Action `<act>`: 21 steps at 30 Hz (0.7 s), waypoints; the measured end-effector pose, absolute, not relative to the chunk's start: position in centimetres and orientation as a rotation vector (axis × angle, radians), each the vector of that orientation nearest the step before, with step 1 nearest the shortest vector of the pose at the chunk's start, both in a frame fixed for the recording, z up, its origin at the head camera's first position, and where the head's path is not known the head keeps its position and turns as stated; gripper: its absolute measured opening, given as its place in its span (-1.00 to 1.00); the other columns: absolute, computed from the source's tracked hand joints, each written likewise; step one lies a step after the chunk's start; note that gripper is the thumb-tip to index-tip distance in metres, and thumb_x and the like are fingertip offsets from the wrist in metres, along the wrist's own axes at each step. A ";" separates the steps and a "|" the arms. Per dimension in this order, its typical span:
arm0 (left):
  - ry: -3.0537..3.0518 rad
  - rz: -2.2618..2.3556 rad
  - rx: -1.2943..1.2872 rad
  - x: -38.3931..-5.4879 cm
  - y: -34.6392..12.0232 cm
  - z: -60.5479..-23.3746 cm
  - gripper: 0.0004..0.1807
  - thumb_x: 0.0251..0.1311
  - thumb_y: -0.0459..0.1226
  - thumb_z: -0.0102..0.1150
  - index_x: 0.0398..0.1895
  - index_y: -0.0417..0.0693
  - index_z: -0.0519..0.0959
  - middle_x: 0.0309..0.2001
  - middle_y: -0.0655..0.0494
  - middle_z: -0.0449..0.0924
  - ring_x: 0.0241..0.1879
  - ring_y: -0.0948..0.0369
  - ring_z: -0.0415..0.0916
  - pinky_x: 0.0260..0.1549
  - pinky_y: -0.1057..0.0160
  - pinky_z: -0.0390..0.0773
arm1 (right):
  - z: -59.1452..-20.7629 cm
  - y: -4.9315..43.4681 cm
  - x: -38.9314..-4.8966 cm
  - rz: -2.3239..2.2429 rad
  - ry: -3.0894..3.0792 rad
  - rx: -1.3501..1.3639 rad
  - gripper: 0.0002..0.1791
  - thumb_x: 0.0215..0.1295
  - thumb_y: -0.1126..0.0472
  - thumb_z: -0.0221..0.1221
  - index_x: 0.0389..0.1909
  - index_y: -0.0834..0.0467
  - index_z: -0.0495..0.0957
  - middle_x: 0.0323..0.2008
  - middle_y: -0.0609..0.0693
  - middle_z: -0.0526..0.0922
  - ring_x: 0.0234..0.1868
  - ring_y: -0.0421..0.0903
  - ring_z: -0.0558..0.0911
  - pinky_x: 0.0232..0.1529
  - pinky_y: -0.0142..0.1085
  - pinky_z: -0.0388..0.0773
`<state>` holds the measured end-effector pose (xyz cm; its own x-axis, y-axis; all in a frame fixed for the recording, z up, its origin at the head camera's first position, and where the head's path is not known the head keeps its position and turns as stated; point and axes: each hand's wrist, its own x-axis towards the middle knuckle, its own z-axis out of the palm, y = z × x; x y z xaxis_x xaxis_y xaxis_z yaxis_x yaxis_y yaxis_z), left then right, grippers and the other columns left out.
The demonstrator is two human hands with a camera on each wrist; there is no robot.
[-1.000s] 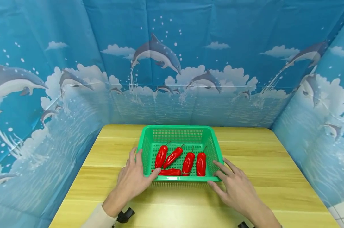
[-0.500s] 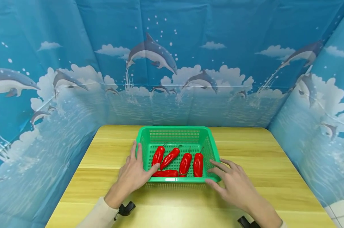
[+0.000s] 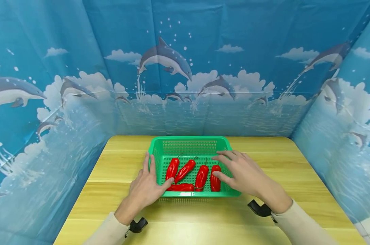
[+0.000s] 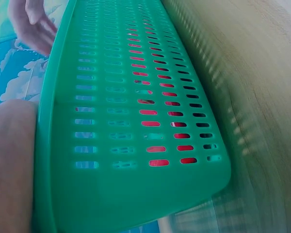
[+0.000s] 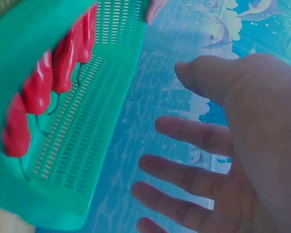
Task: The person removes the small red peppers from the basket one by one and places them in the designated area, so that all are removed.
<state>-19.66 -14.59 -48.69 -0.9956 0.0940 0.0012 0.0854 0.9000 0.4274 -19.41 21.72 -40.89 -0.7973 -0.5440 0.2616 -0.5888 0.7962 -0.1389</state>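
A green plastic basket (image 3: 203, 194) with slotted walls holds several red peppers (image 3: 188, 167). One pepper (image 3: 183, 188) lies crosswise along the front wall; the others point their stems toward the back. My left hand (image 3: 144, 188) rests on the basket's front left corner, fingers straight along the left rim and thumb over the front rim. In the left wrist view the slotted front wall (image 4: 111, 189) fills the middle. My right hand (image 3: 244, 173) hovers over the basket's right side, partly covering the rightmost pepper (image 3: 215, 182). The right wrist view shows its fingers (image 5: 184, 174) spread, holding nothing.
The basket stands on a yellow wood-grain table (image 3: 111, 170). A blue curtain (image 3: 249, 112) printed with dolphins encloses the back and both sides. Black camera mounts (image 3: 138, 225) sit on both wrists. White floor tiles show at the bottom right.
My right hand has left the basket's front right corner, moving up and left over its right side. My left hand stays at the front left corner. The peppers keep their places.
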 end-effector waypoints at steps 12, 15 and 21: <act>3.065 0.684 0.158 -19.5 -14.7 -48.5 0.38 0.49 0.47 0.25 0.97 -0.19 -0.13 0.99 -0.09 -0.36 0.48 -0.35 0.63 -0.65 0.17 0.52 | -40.3 18.5 -24.2 0.369 -2.942 1.107 -0.42 0.67 -0.12 0.43 0.59 -0.10 0.66 0.52 0.09 0.69 0.48 0.20 0.70 0.38 0.27 0.76; 3.073 0.681 0.158 -19.7 -14.7 -48.4 0.37 0.50 0.44 0.26 0.97 -0.19 -0.14 0.99 -0.09 -0.37 0.47 -0.35 0.64 -0.61 0.16 0.55 | -40.5 17.9 -25.1 0.392 -3.001 1.152 -0.40 0.66 -0.10 0.44 0.61 -0.11 0.64 0.53 0.09 0.67 0.47 0.18 0.70 0.38 0.24 0.76; 3.054 0.675 0.160 -19.8 -14.7 -48.9 0.38 0.52 0.47 0.22 0.97 -0.16 -0.19 0.99 -0.03 -0.45 0.53 -0.36 0.61 -0.57 0.15 0.60 | -41.6 17.0 -26.7 0.431 -3.096 1.209 -0.35 0.67 -0.10 0.44 0.66 -0.08 0.59 0.57 0.12 0.61 0.53 0.20 0.65 0.49 0.25 0.70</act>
<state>-19.83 -14.66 -48.86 -0.9948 0.1015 0.0125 0.0973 0.9020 0.4207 -26.71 17.01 -41.58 -0.7207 -0.6860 -0.1005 -0.6324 0.7098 -0.3104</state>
